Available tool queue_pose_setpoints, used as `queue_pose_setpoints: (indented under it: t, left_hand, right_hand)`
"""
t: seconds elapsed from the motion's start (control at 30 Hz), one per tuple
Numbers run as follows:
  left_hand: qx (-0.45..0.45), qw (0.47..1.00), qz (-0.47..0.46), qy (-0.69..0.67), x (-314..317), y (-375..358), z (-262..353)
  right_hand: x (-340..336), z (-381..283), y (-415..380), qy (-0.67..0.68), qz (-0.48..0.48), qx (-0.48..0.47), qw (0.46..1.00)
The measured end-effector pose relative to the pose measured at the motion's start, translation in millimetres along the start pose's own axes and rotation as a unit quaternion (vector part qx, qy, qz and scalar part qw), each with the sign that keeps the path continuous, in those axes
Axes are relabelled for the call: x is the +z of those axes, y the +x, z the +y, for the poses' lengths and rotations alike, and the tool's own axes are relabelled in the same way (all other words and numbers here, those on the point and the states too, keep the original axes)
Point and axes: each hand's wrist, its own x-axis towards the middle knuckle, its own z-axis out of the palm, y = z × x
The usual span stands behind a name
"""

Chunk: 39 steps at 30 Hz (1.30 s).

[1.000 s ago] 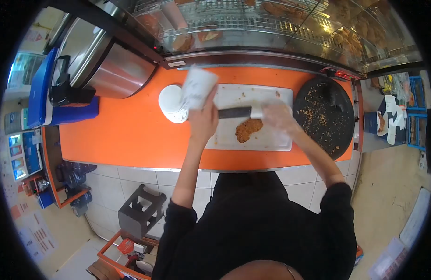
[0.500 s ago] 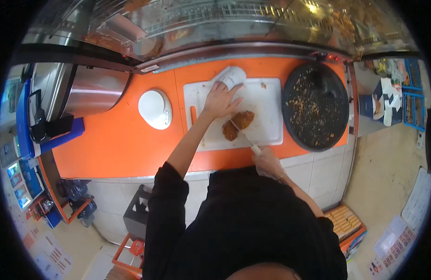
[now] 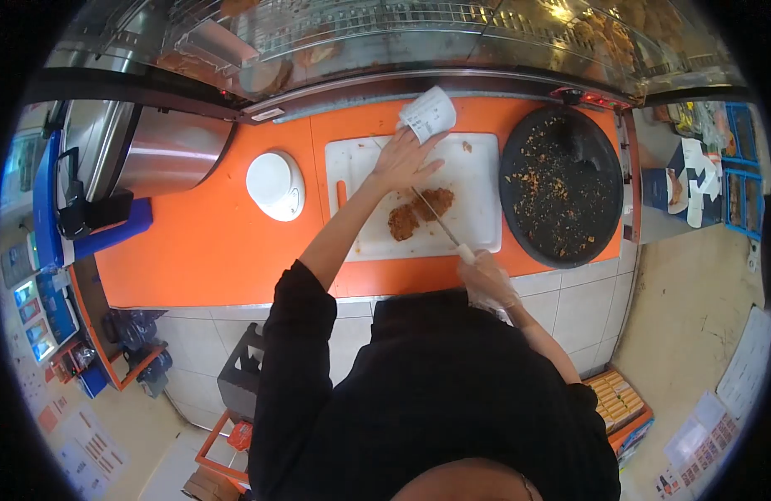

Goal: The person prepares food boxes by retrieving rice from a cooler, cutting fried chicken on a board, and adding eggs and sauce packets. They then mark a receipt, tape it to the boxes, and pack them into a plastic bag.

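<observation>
My left hand (image 3: pixel 402 164) is bare and reaches over the upper part of a white cutting board (image 3: pixel 477 192). Its fingers hold a white printed paper bag or cup (image 3: pixel 430 114), tilted over the board's far edge; the thumb sticks out to the right. In a clear plastic glove, my right hand (image 3: pixel 486 277) grips the white handle of a knife (image 3: pixel 466 252) at the near edge. The blade points up and left, between two pieces of brown, breaded food: a left piece (image 3: pixel 403 223) and a right piece (image 3: pixel 436 203).
To the right stands a large round black pan (image 3: pixel 561 188) with scattered crumbs. A white kitchen scale (image 3: pixel 274 185) sits left of the board on the orange counter (image 3: pixel 202 250). A glass display case (image 3: pixel 360 42) runs along the back; a steel container (image 3: pixel 177 154) is at far left.
The paper item has tilted up and shifted right and away under my left hand. My right hand has moved slightly right, and the knife blade now lies more visibly between the food pieces.
</observation>
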Motion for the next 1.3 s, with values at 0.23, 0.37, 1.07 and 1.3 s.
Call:
queue_pose_setpoints:
  t: [0.23, 0.37, 1.07, 1.3]
  left_hand:
    - [-0.015, 0.989, -0.149, -0.002, 10.9, 28.4, 3.4]
    - [0.047, 0.991, -0.120, -0.039, 31.8, 45.2, -1.6]
    - [0.010, 0.996, 0.006, -0.087, -37.6, 37.3, 15.7]
    - [-0.133, 0.988, -0.071, -0.021, -36.1, -38.8, -9.7]
  right_hand:
    - [52.1, 58.8, 64.1, 0.056, -0.053, -0.147, 0.986]
    - [6.4, 52.7, 45.0, 0.236, -0.234, -0.026, 0.943]
    - [-4.1, 31.0, 20.2, 0.458, -0.222, 0.084, 0.856]
    - [37.8, -19.8, 16.6, -0.027, -0.014, -0.023, 0.999]
